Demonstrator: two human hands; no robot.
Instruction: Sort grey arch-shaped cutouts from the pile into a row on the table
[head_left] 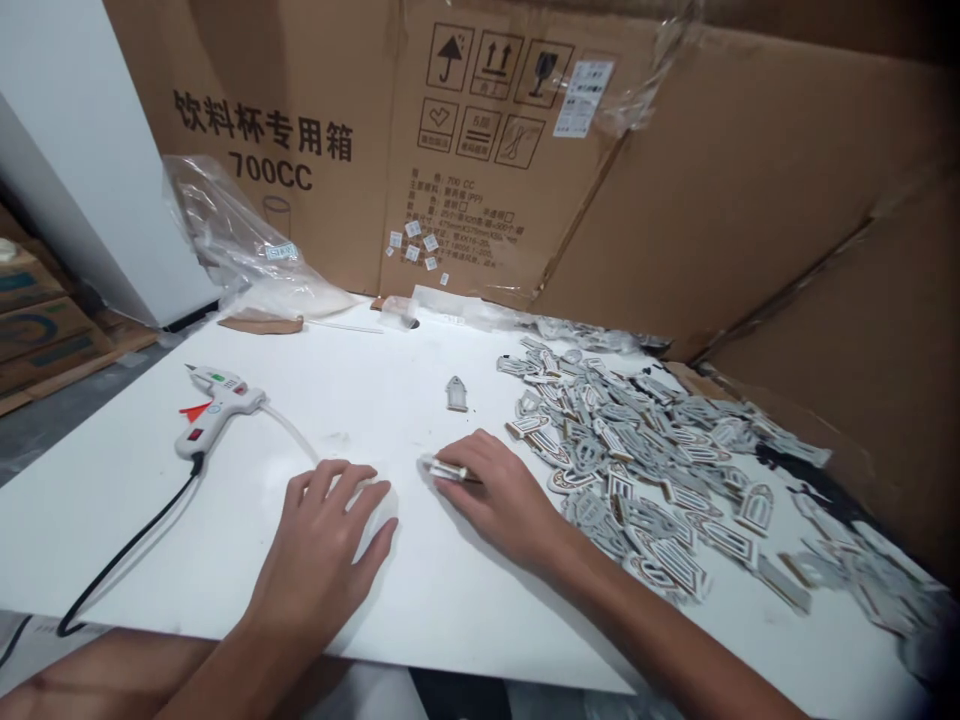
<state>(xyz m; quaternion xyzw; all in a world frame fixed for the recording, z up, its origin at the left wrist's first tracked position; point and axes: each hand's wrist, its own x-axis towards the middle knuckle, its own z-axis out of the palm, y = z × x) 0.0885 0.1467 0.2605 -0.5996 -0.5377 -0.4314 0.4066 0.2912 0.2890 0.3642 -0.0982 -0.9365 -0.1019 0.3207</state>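
White worktop (420,600) here, with cardboard boxes (525,150) standing along its back edge. Right hand (502,495) sits near the middle, fingers (461,462) curled closed around a small flat cutout (448,470), pinching it low against the surface so only its end sticks out to the left. Left hand (330,545) lies flat just beside it, toward the near edge, fingers spread and holding nothing, palm down on the board. One single cutout piece (456,393) lies alone a bit further back from the right hand. Big pile of the same grey and white cutouts (645,470) covers the right side, running toward the right edge. Glue gun (214,408) rests near the left edge, its black cord (127,550) trailing off the near-left corner. Crumpled plastic bag (240,250) sits at the back-left corner.
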